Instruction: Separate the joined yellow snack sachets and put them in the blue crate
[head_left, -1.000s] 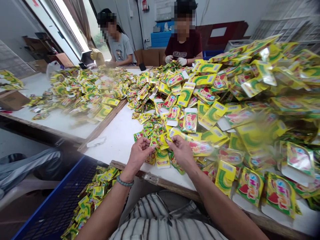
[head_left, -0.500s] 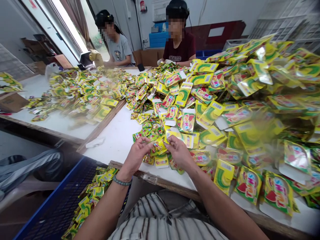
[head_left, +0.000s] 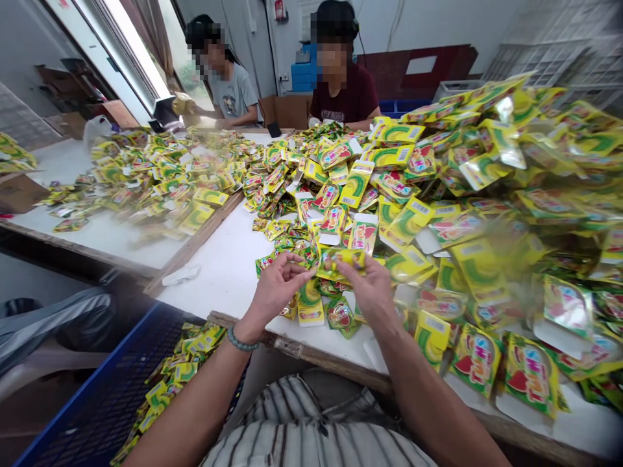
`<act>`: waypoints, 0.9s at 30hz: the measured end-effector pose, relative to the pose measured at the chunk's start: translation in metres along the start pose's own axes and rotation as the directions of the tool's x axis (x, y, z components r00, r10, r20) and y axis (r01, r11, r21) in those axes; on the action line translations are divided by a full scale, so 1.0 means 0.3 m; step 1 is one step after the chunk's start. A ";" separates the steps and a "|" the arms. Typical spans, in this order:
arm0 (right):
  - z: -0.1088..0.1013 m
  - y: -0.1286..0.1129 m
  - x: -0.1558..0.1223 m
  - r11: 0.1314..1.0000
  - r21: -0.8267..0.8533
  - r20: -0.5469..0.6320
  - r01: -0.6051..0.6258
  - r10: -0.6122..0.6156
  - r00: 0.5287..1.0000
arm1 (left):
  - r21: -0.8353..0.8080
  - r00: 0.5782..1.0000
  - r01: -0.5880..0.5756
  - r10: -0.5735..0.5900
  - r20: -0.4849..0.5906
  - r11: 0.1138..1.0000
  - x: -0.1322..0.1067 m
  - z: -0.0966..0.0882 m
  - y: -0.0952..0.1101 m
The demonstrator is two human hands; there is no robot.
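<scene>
My right hand (head_left: 370, 288) is raised a little above the white table (head_left: 228, 272) and pinches a yellow-green candy packet (head_left: 341, 258) held crosswise. My left hand (head_left: 276, 290), with a bead bracelet on its wrist, faces it with fingers curled, fingertips close to the packet's left end; nothing clearly sits in it. Below both hands lie small loose packets (head_left: 311, 311) near the table's front edge. A big heap of larger yellow packets (head_left: 487, 214) rises on the right.
A blue crate (head_left: 102, 402) holding several small packets stands at the lower left by my lap. A second table (head_left: 102, 227) on the left carries more packets. Two other people (head_left: 341, 91) sit at the far end, working on the pile.
My right hand has lifted off the table with a packet now held up between both hands. My left hand rose slightly and turned toward it.
</scene>
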State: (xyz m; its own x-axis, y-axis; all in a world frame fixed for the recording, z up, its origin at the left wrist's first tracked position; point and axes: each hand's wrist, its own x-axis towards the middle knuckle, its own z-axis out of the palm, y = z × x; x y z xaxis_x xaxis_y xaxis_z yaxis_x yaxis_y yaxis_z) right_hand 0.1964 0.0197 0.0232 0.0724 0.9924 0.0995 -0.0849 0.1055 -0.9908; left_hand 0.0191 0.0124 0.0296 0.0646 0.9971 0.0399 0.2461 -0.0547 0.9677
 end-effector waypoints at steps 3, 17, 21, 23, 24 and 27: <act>-0.028 -0.024 0.019 0.990 0.090 -0.226 0.111 -0.088 0.970 | 0.469 0.930 -0.368 0.329 0.167 0.803 0.041 0.053 0.024; -0.022 -0.029 0.014 0.993 0.016 -0.184 0.118 -0.113 0.976 | 0.001 0.994 0.008 -0.008 0.107 1.000 0.045 -0.008 -0.092; -0.005 -0.001 0.008 0.981 -0.191 -0.084 0.024 -0.041 0.996 | -0.279 0.967 0.241 -0.207 0.147 0.930 0.005 0.017 -0.113; -0.007 0.010 0.013 0.976 -0.217 -0.083 0.031 -0.050 0.995 | -0.325 0.971 0.235 -0.209 0.112 0.916 -0.006 0.029 -0.113; -0.010 0.013 0.017 0.973 -0.229 -0.080 0.034 -0.053 0.995 | -0.343 0.975 0.220 -0.201 0.091 0.913 -0.010 0.029 -0.109; -0.022 0.014 0.029 0.957 -0.289 0.022 0.015 -0.009 1.000 | -0.323 0.988 0.157 -0.152 0.040 0.933 -0.022 0.007 -0.090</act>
State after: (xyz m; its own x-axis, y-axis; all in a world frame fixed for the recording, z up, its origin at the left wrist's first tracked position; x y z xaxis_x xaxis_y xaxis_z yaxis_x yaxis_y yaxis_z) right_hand 0.2033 0.0283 0.0193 0.0510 0.9926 0.1102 0.2075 0.0974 -0.9734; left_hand 0.0140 0.0073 0.0026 0.0646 0.9909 -0.1177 -0.0729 0.1223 0.9898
